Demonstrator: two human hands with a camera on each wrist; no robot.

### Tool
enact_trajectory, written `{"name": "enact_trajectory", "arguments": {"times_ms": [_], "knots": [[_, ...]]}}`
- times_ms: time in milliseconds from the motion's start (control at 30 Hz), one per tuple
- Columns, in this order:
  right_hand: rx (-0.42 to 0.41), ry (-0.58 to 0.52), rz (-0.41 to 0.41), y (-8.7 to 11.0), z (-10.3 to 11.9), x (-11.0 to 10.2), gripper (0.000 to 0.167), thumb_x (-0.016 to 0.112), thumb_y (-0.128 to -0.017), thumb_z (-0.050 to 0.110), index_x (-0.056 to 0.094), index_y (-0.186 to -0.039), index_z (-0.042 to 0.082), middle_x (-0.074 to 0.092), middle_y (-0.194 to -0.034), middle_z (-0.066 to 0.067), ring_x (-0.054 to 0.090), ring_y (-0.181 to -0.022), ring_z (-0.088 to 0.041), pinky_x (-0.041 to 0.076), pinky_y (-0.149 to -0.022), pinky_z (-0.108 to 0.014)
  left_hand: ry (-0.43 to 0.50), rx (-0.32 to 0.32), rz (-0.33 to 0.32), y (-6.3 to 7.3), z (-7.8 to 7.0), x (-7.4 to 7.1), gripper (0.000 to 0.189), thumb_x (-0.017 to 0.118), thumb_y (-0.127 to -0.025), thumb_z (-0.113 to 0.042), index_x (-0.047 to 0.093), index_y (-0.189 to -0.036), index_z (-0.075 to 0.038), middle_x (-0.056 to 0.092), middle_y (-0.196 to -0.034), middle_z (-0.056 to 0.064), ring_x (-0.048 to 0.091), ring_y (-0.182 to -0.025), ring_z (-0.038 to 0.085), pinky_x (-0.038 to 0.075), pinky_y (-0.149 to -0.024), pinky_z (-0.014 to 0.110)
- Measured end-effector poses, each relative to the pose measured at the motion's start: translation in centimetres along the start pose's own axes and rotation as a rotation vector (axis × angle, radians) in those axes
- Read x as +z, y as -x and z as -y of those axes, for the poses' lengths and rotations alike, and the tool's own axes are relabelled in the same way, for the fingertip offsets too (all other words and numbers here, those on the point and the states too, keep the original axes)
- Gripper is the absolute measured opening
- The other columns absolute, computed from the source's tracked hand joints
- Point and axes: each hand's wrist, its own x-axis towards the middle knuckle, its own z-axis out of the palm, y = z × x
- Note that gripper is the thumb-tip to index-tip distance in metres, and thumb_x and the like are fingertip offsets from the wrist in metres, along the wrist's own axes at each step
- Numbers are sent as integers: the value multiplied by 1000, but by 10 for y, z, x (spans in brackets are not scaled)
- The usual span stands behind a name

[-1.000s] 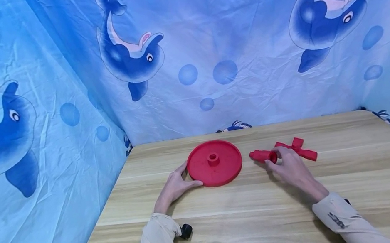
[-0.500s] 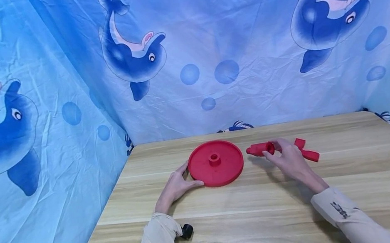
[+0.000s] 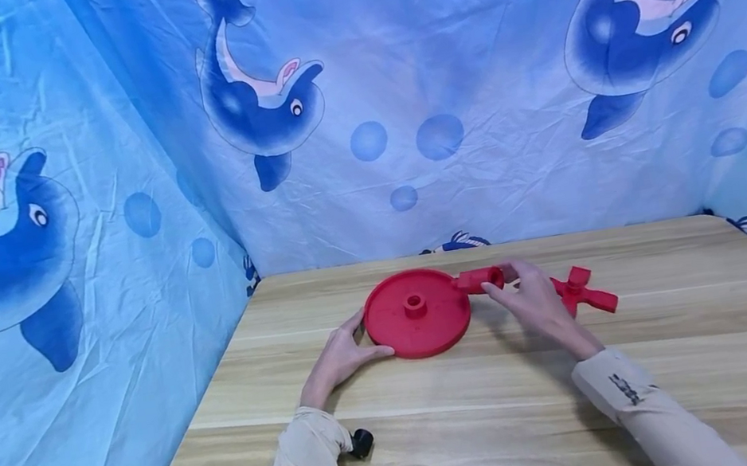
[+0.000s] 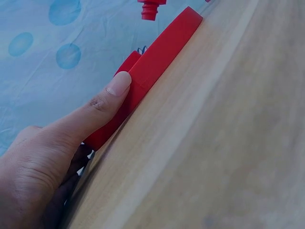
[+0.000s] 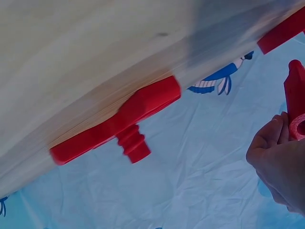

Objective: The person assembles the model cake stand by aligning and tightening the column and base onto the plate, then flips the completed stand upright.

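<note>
A round red plastic tray-like disc with a raised rim and a hollow central stub lies on the wooden table. My left hand holds its left edge, the thumb on the near rim and the fingers round the left side. Between thumb and fingers, my right hand pinches a short red tube, hollow at the end facing me. The tube is held sideways in the air, its narrower end at the disc's right rim in the head view. The left wrist view shows threads on that end.
A red cross-shaped piece lies on the table behind and right of my right hand; a threaded stub stands up from it. Blue dolphin-print cloth hangs behind and beside the table.
My right hand has lifted the red tube and carried it left to the disc's right rim, uncovering more of the cross-shaped piece. The left hand stays on the disc.
</note>
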Motion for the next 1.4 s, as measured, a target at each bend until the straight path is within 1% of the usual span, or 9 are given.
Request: {"name": "enact_trajectory", "arguments": {"times_ms": [267, 433, 633, 767, 933, 1033, 1167, 1267, 1400], "knots": [[-38, -59, 22, -10, 7, 12, 46, 77, -95, 26, 63, -130, 0, 66, -114, -16, 61, -108, -38, 52, -92, -50, -10, -4, -9, -4, -1, 2, 108, 91, -75, -52, 38, -161, -13, 47, -157, 9, 38, -147, 29, 37, -116, 50], [-65, -76, 36, -15, 9, 19, 45, 76, -96, 26, 64, -131, -1, 67, -113, -15, 61, -108, -38, 53, -91, -49, -5, -11, -14, -5, -2, 5, 108, 91, -76, -51, 38, -161, -12, 47, -158, 9, 39, -147, 30, 38, -115, 51], [-62, -90, 60, -22, 13, 27, 45, 77, -96, 24, 63, -131, -1, 67, -113, -15, 61, -106, -35, 53, -92, -48, -13, -21, -18, -6, -4, 6, 108, 91, -75, -52, 38, -161, -14, 46, -158, 9, 38, -148, 29, 37, -116, 51], [-61, -99, 74, -26, 14, 33, 43, 76, -96, 22, 64, -129, -1, 67, -112, -15, 62, -106, -36, 54, -91, -48, -20, -23, -17, -8, -3, 8, 108, 90, -76, -53, 38, -162, -14, 45, -159, 9, 38, -148, 30, 37, -116, 51], [-54, -110, 90, -30, 15, 38, 43, 77, -95, 21, 63, -130, 0, 67, -114, -15, 62, -107, -35, 55, -91, -48, -18, -21, -19, -11, -4, 10, 108, 91, -76, -52, 38, -161, -13, 46, -159, 10, 38, -147, 30, 38, -116, 51], [-47, -110, 101, -32, 15, 41, 45, 78, -94, 20, 63, -131, 1, 67, -115, -15, 62, -105, -31, 58, -87, -45, -14, -19, -19, -11, -5, 10, 107, 91, -76, -51, 38, -161, -12, 46, -158, 10, 39, -147, 29, 37, -116, 50], [-28, -103, 124, -35, 16, 43, 46, 78, -95, 22, 62, -133, 2, 66, -117, -15, 60, -104, -30, 60, -81, -40, -16, -18, -23, -12, -6, 11, 106, 91, -77, -50, 38, -161, -12, 46, -158, 11, 42, -145, 28, 38, -115, 50], [-29, -98, 143, -38, 17, 44, 49, 78, -94, 23, 61, -136, 3, 64, -121, -14, 59, -107, -30, 60, -82, -40, -18, -21, -29, -12, -6, 11, 106, 90, -77, -51, 38, -161, -12, 46, -158, 10, 43, -144, 29, 40, -114, 50], [-59, -72, 158, -44, 19, 45, 51, 78, -95, 24, 62, -139, 4, 63, -126, -15, 58, -113, -31, 60, -85, -43, -24, -34, -31, -14, -7, 12, 107, 90, -77, -53, 38, -161, -14, 46, -158, 9, 41, -145, 29, 39, -115, 50]]}}
